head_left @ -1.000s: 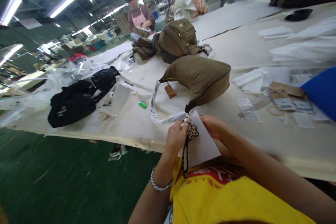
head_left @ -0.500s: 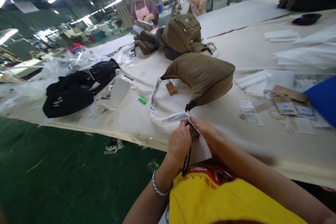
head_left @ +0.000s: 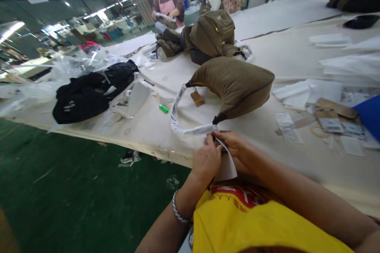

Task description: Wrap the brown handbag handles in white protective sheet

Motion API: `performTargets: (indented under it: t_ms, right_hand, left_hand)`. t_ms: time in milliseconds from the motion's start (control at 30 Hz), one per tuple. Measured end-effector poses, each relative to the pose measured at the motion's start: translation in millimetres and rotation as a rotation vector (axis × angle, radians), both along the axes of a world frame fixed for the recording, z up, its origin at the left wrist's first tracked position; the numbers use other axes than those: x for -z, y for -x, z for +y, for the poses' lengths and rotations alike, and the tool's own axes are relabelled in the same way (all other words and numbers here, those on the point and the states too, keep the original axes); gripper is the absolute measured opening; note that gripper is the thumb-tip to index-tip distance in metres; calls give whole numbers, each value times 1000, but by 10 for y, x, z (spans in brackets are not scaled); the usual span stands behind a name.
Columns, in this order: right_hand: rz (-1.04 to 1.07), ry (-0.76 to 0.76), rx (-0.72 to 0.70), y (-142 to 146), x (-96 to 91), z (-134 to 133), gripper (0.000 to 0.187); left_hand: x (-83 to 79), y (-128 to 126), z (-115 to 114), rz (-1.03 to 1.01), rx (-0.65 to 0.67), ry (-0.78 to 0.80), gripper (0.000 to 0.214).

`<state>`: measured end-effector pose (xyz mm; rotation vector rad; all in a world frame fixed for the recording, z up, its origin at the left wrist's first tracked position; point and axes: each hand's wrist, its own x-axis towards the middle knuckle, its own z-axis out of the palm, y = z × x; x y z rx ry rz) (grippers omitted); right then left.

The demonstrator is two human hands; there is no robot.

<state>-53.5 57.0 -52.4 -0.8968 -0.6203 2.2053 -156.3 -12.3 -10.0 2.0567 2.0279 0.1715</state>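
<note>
At the table's front edge, my left hand (head_left: 207, 161) is closed on a small leopard-print piece (head_left: 221, 147), mostly hidden behind the fingers. My right hand (head_left: 234, 143) pinches a sheet of white paper (head_left: 228, 167) that lies against the printed piece and hangs down. Just beyond my fingers is a brown shoulder bag (head_left: 237, 83), lying on the table with its strap (head_left: 175, 114) wrapped in white material. A brown tag (head_left: 197, 98) hangs by the strap's far end. Both hands are beside the near end of this strap.
A green lighter (head_left: 163, 108) and a black bag (head_left: 81, 97) lie to the left. Brown backpacks (head_left: 212, 35) stand behind. Brown tags (head_left: 328, 116), clear packets and white paper sheets (head_left: 297, 93) are at the right. Two people (head_left: 168, 4) work across the table.
My left hand has shifted slightly and now covers more of the leopard-print piece. The dark cord that hung below it is mostly hidden. The view has moved slightly.
</note>
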Motion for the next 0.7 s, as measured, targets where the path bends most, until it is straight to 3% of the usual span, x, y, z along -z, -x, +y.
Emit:
performTargets:
  t_ms: [167,300,400,533,600,700]
  right_hand:
    - [-2,115,110,54,-114,-68,20]
    - [-3,147,153,64,-201,-95,24]
    - [-5,157,155,67,-220,-112,25]
    - [-16,171,127,65,-173,-107,21]
    - [-30,174,118,68,-143,-89,16]
    - [-59,171,117,84,-126,-61,12]
  left_hand:
    - [51,51,-186,-148,-82,-185,58]
    - [174,121,-152,-481,-130,-230,46]
    - [296,156,-91,-813,-206,-181,36]
    - [363,232,-42,-1189,-276,22,32]
    - [338,284,-32,-1163,-202,88,31]
    - [266,343,-27,-828,-8,-20,30]
